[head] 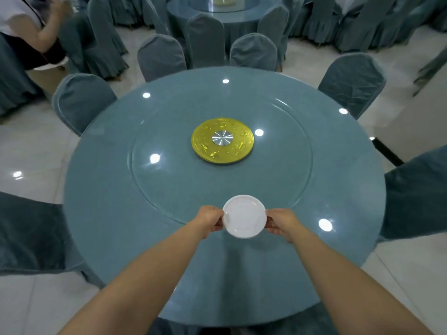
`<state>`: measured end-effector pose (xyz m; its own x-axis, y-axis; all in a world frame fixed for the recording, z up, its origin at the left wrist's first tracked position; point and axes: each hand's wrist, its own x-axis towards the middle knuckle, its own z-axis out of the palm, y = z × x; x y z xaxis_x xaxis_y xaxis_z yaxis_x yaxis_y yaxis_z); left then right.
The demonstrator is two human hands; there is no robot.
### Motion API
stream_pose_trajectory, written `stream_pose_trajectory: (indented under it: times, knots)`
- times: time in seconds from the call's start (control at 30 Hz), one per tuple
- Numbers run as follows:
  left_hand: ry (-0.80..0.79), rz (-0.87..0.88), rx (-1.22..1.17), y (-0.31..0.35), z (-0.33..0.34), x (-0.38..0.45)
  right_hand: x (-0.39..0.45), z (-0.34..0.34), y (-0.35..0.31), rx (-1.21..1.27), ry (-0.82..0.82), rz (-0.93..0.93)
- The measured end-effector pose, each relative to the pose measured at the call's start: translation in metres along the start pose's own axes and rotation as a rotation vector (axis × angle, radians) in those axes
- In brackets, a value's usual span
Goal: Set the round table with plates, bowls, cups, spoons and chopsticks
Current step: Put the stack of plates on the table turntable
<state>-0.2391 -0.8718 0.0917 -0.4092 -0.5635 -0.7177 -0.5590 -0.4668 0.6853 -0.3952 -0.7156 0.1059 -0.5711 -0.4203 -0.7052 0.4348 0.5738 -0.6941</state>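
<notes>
The white plate (244,216) looks like glazed ceramic or hard plastic, smooth with a soft sheen. The round table (116,213) wears a blue-grey cloth under a glossy glass top that mirrors the ceiling lamps as bright spots. The glass turntable (169,184) on it is clear and polished, its edge catching light. At its middle sits a shiny gold disc (205,146) with a brushed metal hub (223,137). The chair covers (82,100) are matt, velvety cloth, creased. The floor tiles (31,146) gleam.

Plate (244,216): plain white. Counter (101,213): grey-blue. Centre disc (222,140): yellow, silver hub. Chair covers (82,100): grey-blue. Floor (31,151): glossy white tile.
</notes>
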Motion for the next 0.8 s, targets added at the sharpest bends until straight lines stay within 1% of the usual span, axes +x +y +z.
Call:
stream_pose_trajectory:
  times: [0.13, 0.5, 0.67, 0.8]
  knots:
    - [-0.003, -0.022, 0.056, 0.011, -0.015, 0.051, 0.044, 0.027, -0.01, -0.012, 0.071, 0.038]
    - [0.059, -0.06, 0.11, 0.023, -0.053, 0.145, 0.127, 0.085, -0.027, -0.106, 0.154, 0.133]
    - [0.089, -0.077, 0.137, 0.027, -0.065, 0.169, 0.149, 0.109, -0.028, -0.107, 0.134, 0.211]
    - [0.064, -0.094, 0.159, 0.026, -0.071, 0.181, 0.156, 0.123, -0.027, -0.084, 0.115, 0.271]
